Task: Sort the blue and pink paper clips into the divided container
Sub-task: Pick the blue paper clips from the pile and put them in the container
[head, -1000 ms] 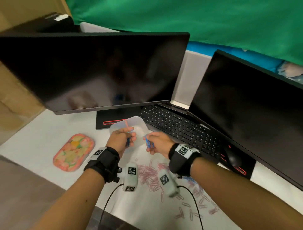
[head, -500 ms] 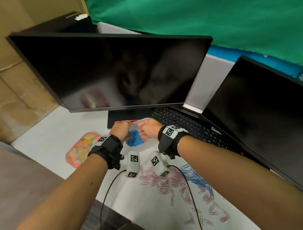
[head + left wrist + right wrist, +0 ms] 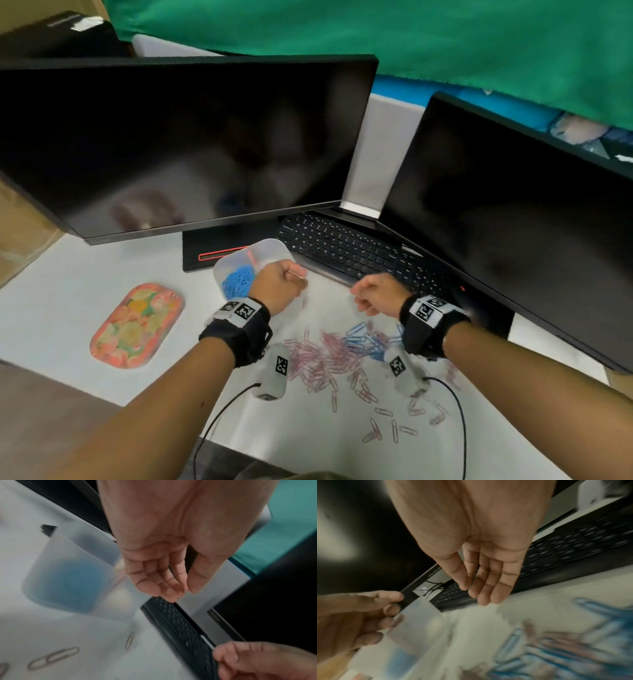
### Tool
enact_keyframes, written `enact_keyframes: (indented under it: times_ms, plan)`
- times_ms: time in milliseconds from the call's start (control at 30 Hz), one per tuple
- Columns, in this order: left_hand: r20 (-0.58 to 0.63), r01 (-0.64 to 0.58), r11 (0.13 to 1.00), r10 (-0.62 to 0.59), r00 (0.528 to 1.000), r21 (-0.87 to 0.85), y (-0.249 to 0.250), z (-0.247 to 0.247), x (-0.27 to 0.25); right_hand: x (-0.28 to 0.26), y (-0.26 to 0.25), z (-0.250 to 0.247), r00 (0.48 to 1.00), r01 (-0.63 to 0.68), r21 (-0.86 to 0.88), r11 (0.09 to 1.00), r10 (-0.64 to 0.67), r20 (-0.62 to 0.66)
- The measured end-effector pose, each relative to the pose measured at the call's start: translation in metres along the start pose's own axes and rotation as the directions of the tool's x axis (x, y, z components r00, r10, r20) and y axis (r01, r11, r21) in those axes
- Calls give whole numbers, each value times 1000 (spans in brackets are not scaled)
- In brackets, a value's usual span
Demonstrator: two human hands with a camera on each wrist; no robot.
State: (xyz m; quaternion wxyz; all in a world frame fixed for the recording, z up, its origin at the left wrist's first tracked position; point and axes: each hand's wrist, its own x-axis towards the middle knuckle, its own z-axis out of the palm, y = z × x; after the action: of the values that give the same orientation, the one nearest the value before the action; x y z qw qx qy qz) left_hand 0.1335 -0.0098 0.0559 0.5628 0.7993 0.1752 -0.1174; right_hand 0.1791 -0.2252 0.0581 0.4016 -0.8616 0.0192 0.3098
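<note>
Pink paper clips (image 3: 318, 363) lie strewn over the near part of the worktop (image 3: 68, 291), with a smaller knot of loose blue paper clips (image 3: 366, 339) just beyond them toward my right wrist; a good share of the sorting is, I judge, still to do. Past that pile, both hands have come back from the container, where they were bunched together half a second ago. My left hand (image 3: 279, 286) now hangs at its near right corner and my right hand (image 3: 376, 294) is well off to the side, in front of the keyboard (image 3: 346, 246). The wrist views show the left fingers (image 3: 154, 577) loosely curled and the right fingers (image 3: 489, 580) nearly straight, both released and empty, so I take it the last blue clips have been dropped. Beyond the left hand, the divided container (image 3: 270, 248) sits on the worktop with a blue heap (image 3: 238, 284) in its nearer compartment. A pink streak shows by the divider, but I cannot tell whether it is a clip. Next, I expect, is another reach into the pile.
</note>
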Motion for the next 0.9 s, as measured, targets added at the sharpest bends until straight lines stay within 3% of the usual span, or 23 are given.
enact_keyframes:
  times_ms: [233,467,567,767,900]
  plan:
    - [168,-133,909,70,983,394,-10,71,-1,-27,96,-26,978,-132,-147,980,105,-181]
    - [233,-165,772,22,972,613,-17,113,13,-49,151,-26,932,-222,-177,959,155,-329]
    - [248,-174,690,-8,969,703,-19,124,18,-52,160,-28,944,-153,-232,961,73,-321]
    - [315,-266,472,-27,949,840,-21,146,19,-44,161,-31,982,-37,-440,897,-51,-185]
    - [278,-235,451,-30,960,861,-22,151,17,-42,166,-27,984,24,-515,857,-112,-142]
